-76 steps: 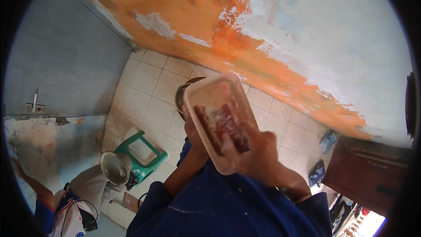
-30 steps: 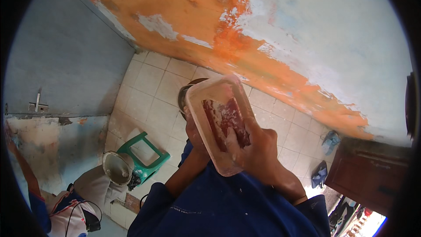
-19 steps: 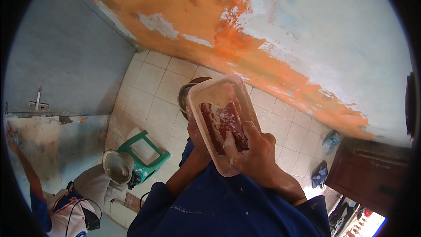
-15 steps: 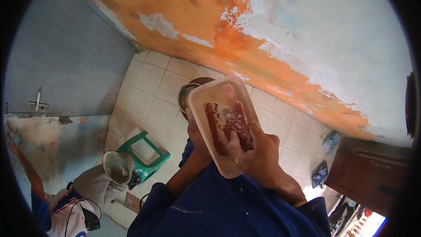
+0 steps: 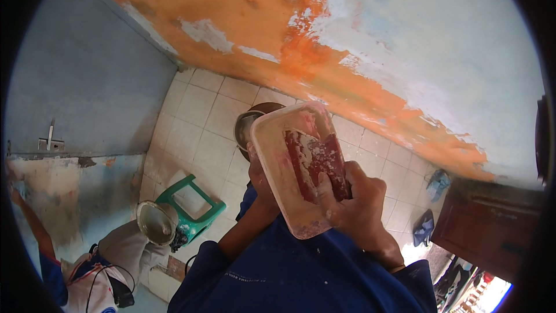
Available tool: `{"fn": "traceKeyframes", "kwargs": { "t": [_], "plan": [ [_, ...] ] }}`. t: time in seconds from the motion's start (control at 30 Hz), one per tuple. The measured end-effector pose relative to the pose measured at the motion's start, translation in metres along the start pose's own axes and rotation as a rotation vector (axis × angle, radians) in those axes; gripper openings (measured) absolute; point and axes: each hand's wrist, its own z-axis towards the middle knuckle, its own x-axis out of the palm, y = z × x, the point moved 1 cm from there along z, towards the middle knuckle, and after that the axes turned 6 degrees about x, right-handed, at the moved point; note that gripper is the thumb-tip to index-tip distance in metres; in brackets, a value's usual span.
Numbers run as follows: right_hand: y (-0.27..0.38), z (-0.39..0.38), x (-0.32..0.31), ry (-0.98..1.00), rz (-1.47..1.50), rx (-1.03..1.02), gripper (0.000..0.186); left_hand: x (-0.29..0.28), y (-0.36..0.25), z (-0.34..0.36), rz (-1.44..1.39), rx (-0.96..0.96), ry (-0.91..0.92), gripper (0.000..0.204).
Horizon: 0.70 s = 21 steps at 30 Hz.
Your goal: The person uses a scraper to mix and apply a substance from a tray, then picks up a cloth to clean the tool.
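My left hand [image 5: 258, 177] grips a pale pinkish plastic tray [image 5: 277, 165] from underneath, tilted up in front of me. My right hand [image 5: 358, 210] is closed on a wide scraper [image 5: 317, 161] smeared with dark red paste, its blade lying inside the tray. More paste streaks the tray's inner wall. Both blue-sleeved forearms rise from the lower edge.
Far below lies a tiled floor with a round dark bowl [image 5: 250, 125], a green stool [image 5: 196, 204] and a white bucket [image 5: 156, 224]. Another person [image 5: 107, 261] works at the lower left wall. An orange and pale patched wall [image 5: 359, 40] stands ahead; a brown cabinet [image 5: 489, 226] and sandals [image 5: 424, 227] are right.
The scraper has shifted a little along the tray under my right hand. The tray stays held in place. The other person's arm at the left has moved slightly.
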Motion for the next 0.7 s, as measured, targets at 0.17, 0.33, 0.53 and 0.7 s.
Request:
{"fn": "traceKeyframes", "kwargs": {
  "t": [0.17,0.33,0.53,0.7],
  "plan": [
    [0.012,0.000,-0.001,0.027,0.095,0.041,0.019,-0.003,0.000,-0.002,-0.002,0.010,-0.023,0.064],
    [0.008,0.000,0.001,0.082,0.081,0.040,0.018,-0.007,-0.002,-0.006,-0.006,0.024,-0.053,0.064],
    [0.000,-0.005,0.014,0.080,0.071,0.016,0.020,-0.014,-0.003,-0.008,-0.015,0.035,-0.077,0.064],
    [-0.001,-0.006,0.021,0.040,0.118,-0.005,0.019,-0.010,-0.004,-0.008,-0.028,0.010,-0.091,0.064]
  ]
}}
